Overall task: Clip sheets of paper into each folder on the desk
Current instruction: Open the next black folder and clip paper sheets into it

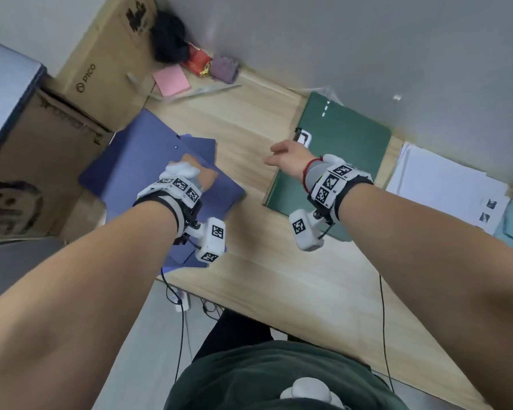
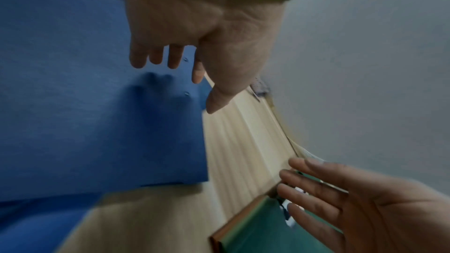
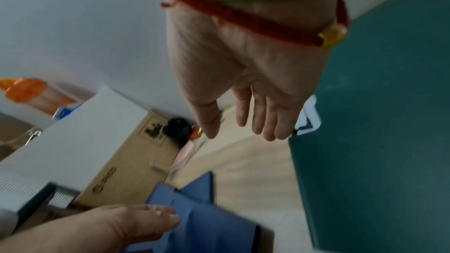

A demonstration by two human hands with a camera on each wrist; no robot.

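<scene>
1. On the wooden desk point(image 1: 267, 119), left part: one blue folder point(image 1: 131, 161), closed, laid flat beside stacked cardboard boxes point(image 1: 101, 54). Its near corner overhangs the desk edge.
2. Left hand point(image 1: 199, 173): held over the blue folder, palm down, fingers loosely extended and gripping nothing. In the left wrist view the fingertips point(image 2: 155, 59) are seen just above the cover; contact cannot be confirmed.
3. Desk, right of centre: one green folder point(image 1: 338, 161), closed, with a white tab point(image 1: 304, 139) at its left edge. Its long axis is laid running from the near desk edge toward the wall.
4. Right hand point(image 1: 288, 161): spread open and empty, held at the green folder's left long edge, fingers pointed left toward bare desk.
5. Far right: a stack of white paper sheets point(image 1: 444, 179), unclipped, lying beyond the green folder.
6. Governing relation, as judged: the sheets lie to the right of the right hand, with the green folder between; the right hand is much the nearer, the left well apart.
7. Back of desk: pink sticky notes point(image 1: 171, 81), small clutter.
</scene>
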